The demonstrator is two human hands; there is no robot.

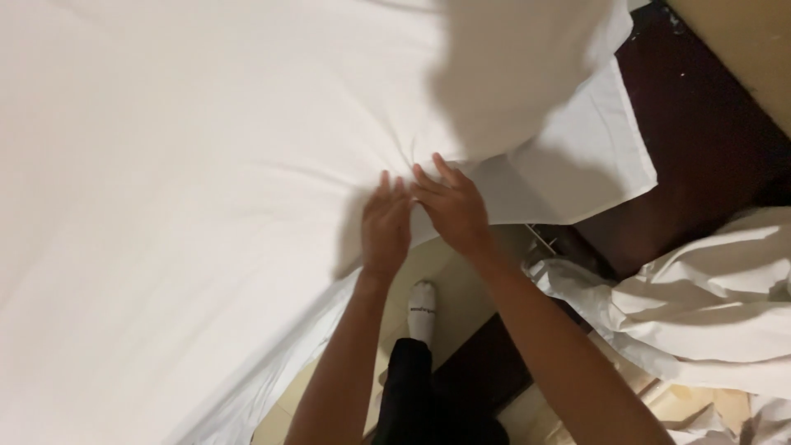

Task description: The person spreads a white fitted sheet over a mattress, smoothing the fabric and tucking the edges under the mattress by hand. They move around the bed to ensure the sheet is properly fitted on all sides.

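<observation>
Both hands are lying flat, fingers extended and pinching nothing, the left hand (385,224) and right hand (451,206) pressing side by side on the white sheet (189,189) at the near edge of the bed, just below a blurred pillow (519,66). The sheet is looking light, soft and limp, likely gathering wherever pinched, its hanging edge offering the readiest hold. Open room is narrowing rightward, where a dark wooden stand (700,124) and crumpled white bedding (709,297) are crowding the floor.

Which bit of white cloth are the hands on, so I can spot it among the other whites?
Start from the big white bed sheet. At its edge lies a flat pillowcase, under both the left hand and right hand. Unlike the crumpled linen pile, it is smooth and straight-hemmed.
</observation>
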